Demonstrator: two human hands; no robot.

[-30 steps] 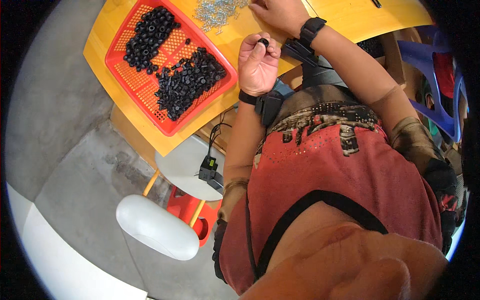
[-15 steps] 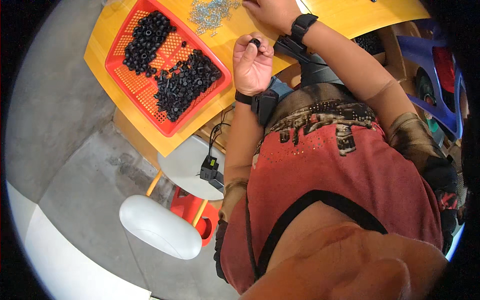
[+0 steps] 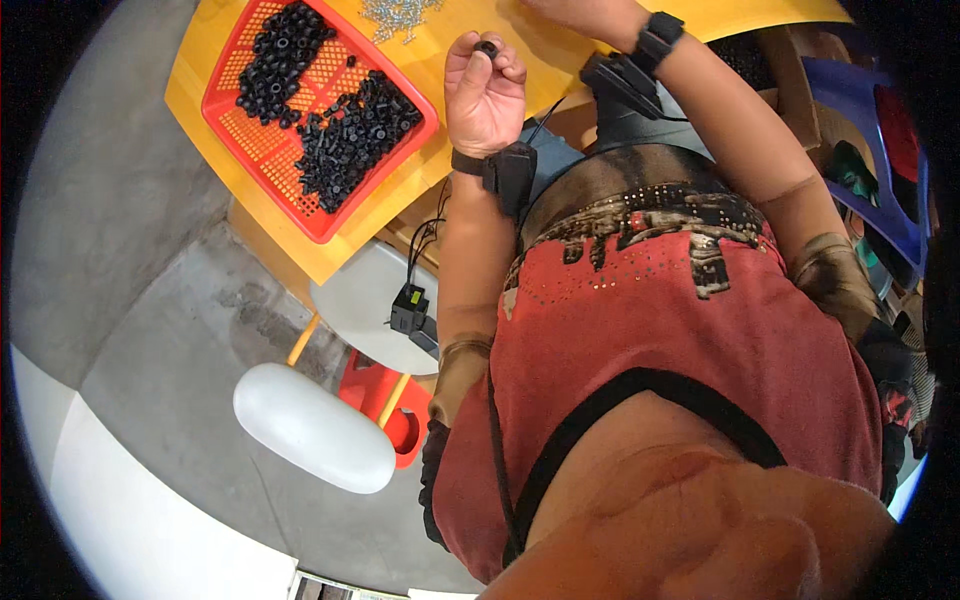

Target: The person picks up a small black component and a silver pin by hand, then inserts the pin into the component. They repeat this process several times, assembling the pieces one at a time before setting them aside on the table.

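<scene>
My left hand is raised over the front edge of the yellow table, palm up. Its curled fingers and thumb pinch a small round black plastic cap with a hollow in its middle. My right hand is over the table at the upper edge of the view, where its fingers are cut off; what they hold or touch is hidden. Left of my left hand stands a red plastic basket with two heaps: rounded black caps and smaller black plastic pieces.
A pile of small silvery screws lies on the table beyond the basket. A grey stool seat with a small black device is beside my left forearm. Blue plastic furniture stands at the right. Black cables run from devices on both wrists.
The whole view has shifted, so the table and basket sit higher in it. My right hand has moved right, farther from the left, its fingers leaving the view. My left hand keeps the cap.
</scene>
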